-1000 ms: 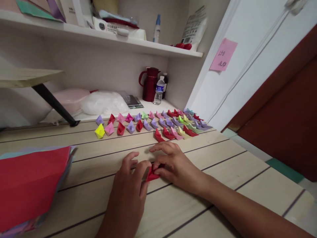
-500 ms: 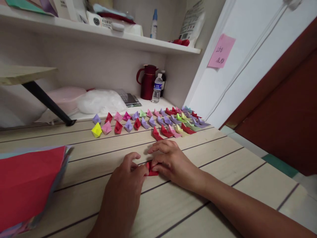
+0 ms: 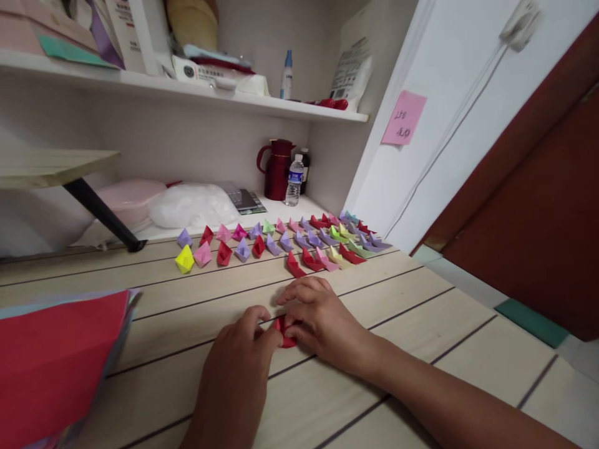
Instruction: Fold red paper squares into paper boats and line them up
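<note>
A small piece of folded red paper (image 3: 286, 338) lies low over the slatted wooden table (image 3: 374, 293), between my two hands. From the left, my left hand (image 3: 238, 355) pinches its edge with thumb and forefinger. My right hand (image 3: 318, 315) grips the other side, its fingers curled over the top and hiding part of the folds. Beyond my hands stand several folded paper boats in rows, among them a yellow boat (image 3: 185, 259) at the left end and a red boat (image 3: 295, 265) nearest my right hand.
A stack of coloured paper with a red sheet (image 3: 51, 368) on top lies at the left. Behind the boats stand a dark red jug (image 3: 277, 171) and a water bottle (image 3: 294, 182). A small raised shelf (image 3: 56, 167) on a black leg juts in at the left.
The whole view has tilted up a little, so everything sits lower in the picture. Both hands stay on the red paper, with only slight finger movement.
</note>
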Action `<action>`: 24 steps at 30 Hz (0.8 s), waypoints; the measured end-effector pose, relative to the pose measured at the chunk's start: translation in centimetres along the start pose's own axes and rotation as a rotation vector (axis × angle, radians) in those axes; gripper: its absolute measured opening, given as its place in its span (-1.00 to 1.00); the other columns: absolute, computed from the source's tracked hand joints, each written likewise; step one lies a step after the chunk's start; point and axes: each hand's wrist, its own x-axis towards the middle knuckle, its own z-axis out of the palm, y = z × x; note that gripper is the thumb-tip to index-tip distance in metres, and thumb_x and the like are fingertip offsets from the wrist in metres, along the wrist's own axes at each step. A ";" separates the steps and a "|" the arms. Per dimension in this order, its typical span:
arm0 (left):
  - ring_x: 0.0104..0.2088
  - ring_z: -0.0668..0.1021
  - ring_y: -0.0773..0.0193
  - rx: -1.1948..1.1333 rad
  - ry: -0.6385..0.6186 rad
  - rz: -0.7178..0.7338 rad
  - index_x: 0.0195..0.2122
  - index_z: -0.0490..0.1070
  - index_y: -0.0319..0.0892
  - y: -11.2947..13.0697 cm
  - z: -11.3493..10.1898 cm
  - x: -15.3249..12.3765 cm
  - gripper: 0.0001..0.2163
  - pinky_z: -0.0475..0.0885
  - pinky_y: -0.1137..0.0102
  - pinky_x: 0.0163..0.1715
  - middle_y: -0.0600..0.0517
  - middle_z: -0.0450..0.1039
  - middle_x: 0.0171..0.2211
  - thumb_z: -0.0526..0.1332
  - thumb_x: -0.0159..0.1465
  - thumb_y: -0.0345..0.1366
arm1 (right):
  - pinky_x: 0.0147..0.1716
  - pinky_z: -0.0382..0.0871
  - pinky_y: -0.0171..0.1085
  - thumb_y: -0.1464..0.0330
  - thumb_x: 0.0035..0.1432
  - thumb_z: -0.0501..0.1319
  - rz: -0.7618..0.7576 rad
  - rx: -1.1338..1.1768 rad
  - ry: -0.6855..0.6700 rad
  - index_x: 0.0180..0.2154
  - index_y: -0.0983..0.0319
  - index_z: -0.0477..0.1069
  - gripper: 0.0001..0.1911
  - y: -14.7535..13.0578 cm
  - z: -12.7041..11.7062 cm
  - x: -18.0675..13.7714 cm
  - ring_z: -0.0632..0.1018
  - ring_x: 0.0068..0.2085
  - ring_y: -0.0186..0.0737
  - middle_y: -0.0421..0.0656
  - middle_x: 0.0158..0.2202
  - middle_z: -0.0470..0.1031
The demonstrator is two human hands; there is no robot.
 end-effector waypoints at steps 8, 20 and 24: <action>-0.23 0.53 0.24 -0.076 -0.035 0.021 -0.29 0.51 0.00 -1.2 -0.1 0.0 -0.72 0.37 0.27 -0.19 0.02 0.44 -0.12 0.04 0.29 -0.46 | 0.06 0.29 -0.11 0.31 0.16 0.34 0.169 0.354 0.033 -0.17 0.16 0.51 -0.82 1.8 -2.6 0.0 0.46 0.07 -0.08 -0.08 0.01 0.49; -0.18 0.53 0.21 -0.081 0.011 0.043 -0.27 0.50 -0.03 -0.8 -0.2 -0.2 -0.70 0.39 0.21 -0.16 0.00 0.42 -0.12 0.03 0.28 -0.53 | 0.06 0.32 -0.14 0.37 0.15 0.35 0.156 0.446 0.013 -0.20 0.16 0.55 -0.86 1.8 -2.3 0.0 0.48 0.02 -0.12 -0.10 -0.05 0.51; -0.18 0.52 0.21 -0.055 0.016 0.046 -0.24 0.53 -0.03 -0.6 -0.2 -0.1 -0.70 0.40 0.23 -0.16 0.00 0.43 -0.10 0.06 0.27 -0.53 | 0.03 0.31 -0.13 0.41 0.14 0.35 0.090 0.324 0.019 -0.22 0.17 0.55 -0.87 0.8 -2.0 0.0 0.49 -0.02 -0.13 -0.08 -0.07 0.51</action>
